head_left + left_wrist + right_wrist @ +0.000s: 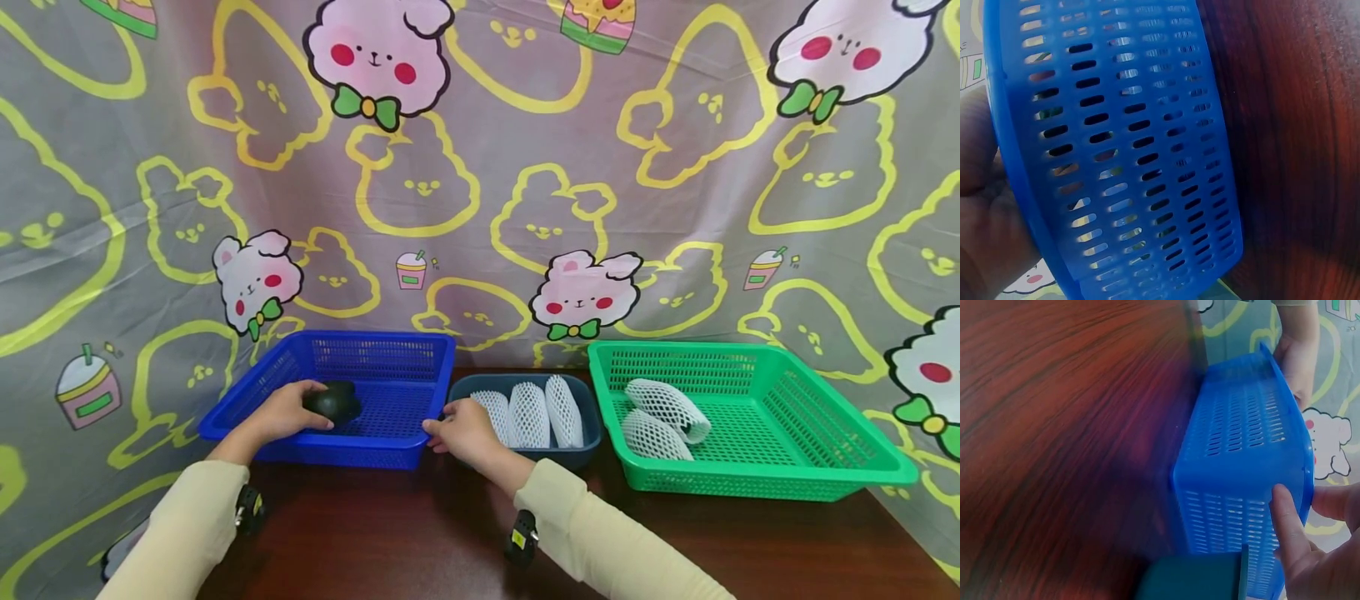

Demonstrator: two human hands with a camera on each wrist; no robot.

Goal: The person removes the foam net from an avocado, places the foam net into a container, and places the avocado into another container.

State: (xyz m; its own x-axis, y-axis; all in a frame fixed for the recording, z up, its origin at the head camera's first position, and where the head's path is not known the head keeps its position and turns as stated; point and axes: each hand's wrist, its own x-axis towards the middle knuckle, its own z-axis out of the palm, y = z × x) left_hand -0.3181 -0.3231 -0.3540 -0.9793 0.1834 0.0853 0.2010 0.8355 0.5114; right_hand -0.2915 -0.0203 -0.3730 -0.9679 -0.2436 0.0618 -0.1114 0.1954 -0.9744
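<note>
The left hand (294,410) has its grip closed round a dark green fruit (334,403), which sits inside the blue basket (337,453), towards its near left part; whether it touches the basket's floor is hard to tell. The right hand (467,432) pinches the rim at the basket's near right corner, thumb inside and a finger against the outer wall. Just beside, a dark box (573,457) holds three white foam nets (529,417) in a row. Farther right on the bench (337,533), a green basket (750,483) contains two more.
</note>
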